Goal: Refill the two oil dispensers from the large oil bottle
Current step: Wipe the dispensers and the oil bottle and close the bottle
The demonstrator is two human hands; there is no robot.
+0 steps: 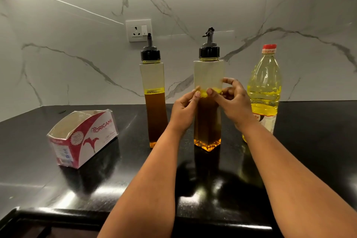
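Note:
Two tall square oil dispensers with black pourer caps stand on the black counter (309,141), each about half full of amber oil. The left dispenser (154,102) stands free. Both hands are in front of the right dispenser (208,75) at its oil line: my left hand (183,110) touches its left side with thumb and fingertips, and my right hand (233,102) has its fingers curled at its right side. Whether either hand grips it is unclear. The large oil bottle (264,87), clear with yellow oil and a red cap, stands upright just to the right, behind my right wrist.
A white and red Origami tissue box (85,137) sits on the counter to the left. A marble backsplash with a wall socket (138,30) runs behind the bottles. The counter's front edge lies close below my forearms.

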